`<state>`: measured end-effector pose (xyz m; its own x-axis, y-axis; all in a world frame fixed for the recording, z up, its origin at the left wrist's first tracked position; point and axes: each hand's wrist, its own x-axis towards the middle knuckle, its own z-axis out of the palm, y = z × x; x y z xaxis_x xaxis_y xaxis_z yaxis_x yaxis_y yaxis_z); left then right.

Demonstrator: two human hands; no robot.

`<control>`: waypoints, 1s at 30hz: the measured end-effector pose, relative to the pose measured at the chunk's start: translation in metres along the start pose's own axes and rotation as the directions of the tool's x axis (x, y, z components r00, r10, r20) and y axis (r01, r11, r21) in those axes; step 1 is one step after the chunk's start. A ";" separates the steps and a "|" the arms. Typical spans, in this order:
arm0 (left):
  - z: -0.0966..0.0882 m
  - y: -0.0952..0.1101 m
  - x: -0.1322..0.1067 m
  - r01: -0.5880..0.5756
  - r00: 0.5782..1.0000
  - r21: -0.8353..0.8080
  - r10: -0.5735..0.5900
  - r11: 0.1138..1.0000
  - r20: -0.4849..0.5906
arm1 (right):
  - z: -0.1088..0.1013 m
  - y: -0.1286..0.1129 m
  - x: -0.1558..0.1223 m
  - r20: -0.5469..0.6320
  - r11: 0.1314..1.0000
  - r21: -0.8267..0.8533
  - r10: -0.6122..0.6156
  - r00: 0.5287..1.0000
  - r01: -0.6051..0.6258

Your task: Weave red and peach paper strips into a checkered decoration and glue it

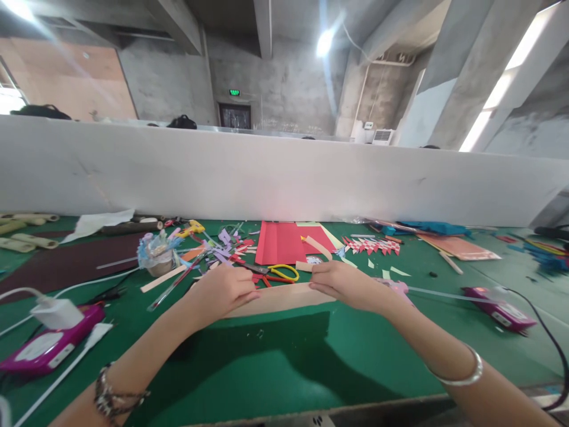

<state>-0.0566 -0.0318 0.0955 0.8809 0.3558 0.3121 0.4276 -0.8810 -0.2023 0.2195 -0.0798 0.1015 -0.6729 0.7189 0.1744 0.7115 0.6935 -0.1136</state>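
Note:
My left hand [224,290] pinches a long beige strip [282,298], which looks like paper or card, near its left end. My right hand [340,286] grips the same strip further right, along its upper edge. The strip is held level above the green table [249,367] and casts a shadow there. Just beyond it lie scissors [284,273] with yellow and red handles. A smaller curled beige strip [319,247] shows behind my right hand. Folded red paper [280,243] lies further back. My fingertips are partly hidden behind the strip.
Purple power strips [500,309] with cords lie at both sides. A decorated cup [155,255] and a pile of paper scraps [222,246] stand left of centre. A yellow glue gun [191,228] lies behind them. A white partition [249,172] closes off the back.

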 end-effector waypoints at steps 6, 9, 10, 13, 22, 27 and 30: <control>-0.003 -0.017 -0.019 0.056 0.996 -0.087 -0.062 0.995 -0.067 | -0.005 0.016 -0.020 0.004 0.989 0.106 0.105 0.995 -0.104; -0.005 -0.029 -0.034 0.101 0.994 -0.178 -0.108 0.979 -0.028 | -0.011 0.026 -0.034 0.015 0.976 0.148 0.160 0.987 -0.160; -0.006 -0.031 -0.037 0.127 0.991 -0.200 -0.133 0.972 -0.018 | -0.013 0.029 -0.038 0.016 0.974 0.145 0.172 0.985 -0.172; -0.010 -0.030 -0.040 0.184 0.982 -0.229 -0.190 0.956 -0.007 | -0.013 0.030 -0.039 -0.039 0.984 0.026 0.179 0.983 -0.178; -0.015 0.020 0.008 0.238 0.965 -0.349 -0.180 0.907 0.189 | 0.029 -0.047 0.032 -0.413 0.988 -0.154 -0.037 0.910 -0.030; -0.013 0.022 0.009 0.271 0.958 -0.477 -0.189 0.836 0.214 | 0.035 -0.053 0.042 -0.503 0.977 -0.207 -0.067 0.861 -0.045; -0.009 0.012 0.000 0.289 0.952 -0.562 -0.173 0.775 0.251 | 0.036 -0.036 0.030 -0.501 0.980 -0.175 -0.010 0.865 -0.090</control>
<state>-0.0534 -0.0453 0.1015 0.8158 0.5698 0.0992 0.4722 -0.7552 0.4547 0.1663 -0.0812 0.0755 -0.4878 0.5916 0.6419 0.7938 0.6065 0.0443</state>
